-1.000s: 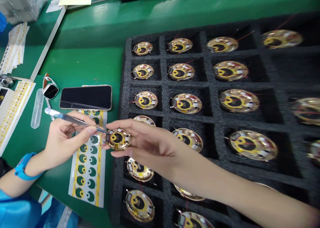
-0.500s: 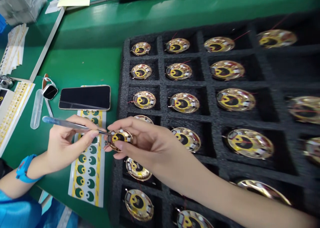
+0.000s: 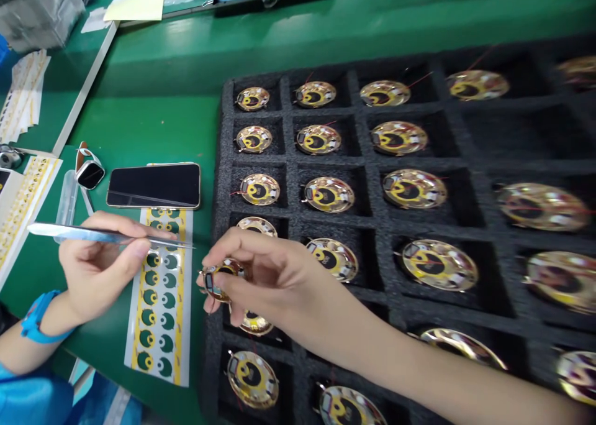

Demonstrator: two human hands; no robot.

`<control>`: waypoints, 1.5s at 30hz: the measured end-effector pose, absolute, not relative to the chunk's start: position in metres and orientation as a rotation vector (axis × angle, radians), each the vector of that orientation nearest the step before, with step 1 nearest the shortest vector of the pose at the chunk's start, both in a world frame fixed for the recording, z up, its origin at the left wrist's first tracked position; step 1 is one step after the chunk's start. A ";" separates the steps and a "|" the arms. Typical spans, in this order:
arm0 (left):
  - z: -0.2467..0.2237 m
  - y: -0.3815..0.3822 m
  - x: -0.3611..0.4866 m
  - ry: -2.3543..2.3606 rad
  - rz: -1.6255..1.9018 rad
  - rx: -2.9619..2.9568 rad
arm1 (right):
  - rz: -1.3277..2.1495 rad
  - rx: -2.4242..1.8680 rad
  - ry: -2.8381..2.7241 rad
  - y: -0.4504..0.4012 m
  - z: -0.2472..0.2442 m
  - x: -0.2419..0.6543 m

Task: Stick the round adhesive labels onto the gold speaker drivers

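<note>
Green bench (image 3: 139,127) w/ tweezers (image 3: 93,233), gold disc (image 3: 218,276)

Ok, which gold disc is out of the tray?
The disc held in the right hand, up off the foam tray; every other disc in view sits in a tray cell.

Foam tray dividers (image 3: 367,225) lie under the right hand (image 3: 270,282) (closely spaced), blocking any low pass.

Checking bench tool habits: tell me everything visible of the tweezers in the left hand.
The slender metal tweezers have a pale bluish sheen and taper to a fine point. They lie nearly level, pinched between the thumb and fingers of the left hand, wide end jutting left, tip pointing right over a printed sticker sheet, apart from the gold disc in the right hand.
</note>
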State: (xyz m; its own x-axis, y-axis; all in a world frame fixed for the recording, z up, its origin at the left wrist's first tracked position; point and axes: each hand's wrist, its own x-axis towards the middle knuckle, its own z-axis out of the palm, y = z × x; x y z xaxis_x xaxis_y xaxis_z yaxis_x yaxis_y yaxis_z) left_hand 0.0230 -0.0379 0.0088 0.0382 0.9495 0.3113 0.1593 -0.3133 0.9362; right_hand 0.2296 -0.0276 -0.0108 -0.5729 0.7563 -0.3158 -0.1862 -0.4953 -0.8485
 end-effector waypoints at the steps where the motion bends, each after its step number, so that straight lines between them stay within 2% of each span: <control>1: 0.008 -0.037 0.024 1.156 1.317 1.589 | 2.115 -0.942 -1.090 -0.027 -0.010 0.231; 11: 0.000 -0.031 0.021 1.087 1.292 1.613 | 2.267 -0.732 -1.184 -0.017 -0.014 0.240; 26: -0.001 -0.027 0.017 1.292 1.238 1.556 | 2.306 -0.704 -1.115 -0.020 -0.014 0.238; 29: -0.003 -0.025 0.014 1.342 1.206 1.518 | 2.060 -0.779 -1.305 -0.001 -0.001 0.254; 31: -0.004 -0.023 0.011 1.347 1.181 1.451 | 1.560 -1.068 -1.535 0.021 0.007 0.274; 33: -0.004 -0.021 0.010 1.357 1.159 1.398 | 0.825 -1.494 -1.673 0.048 0.011 0.302; 35: -0.004 -0.020 0.009 1.389 1.132 1.384 | 0.529 -1.715 -1.636 0.073 0.009 0.335; 37: -0.003 -0.019 0.009 1.428 1.115 1.396 | 0.460 -1.878 -1.617 0.092 0.003 0.368; 40: -0.003 -0.019 0.009 1.457 1.103 1.401 | 0.649 -2.050 -1.700 0.104 -0.006 0.405; 45: -0.008 -0.018 0.007 1.483 1.048 1.384 | 0.866 -2.047 -1.939 0.103 -0.013 0.426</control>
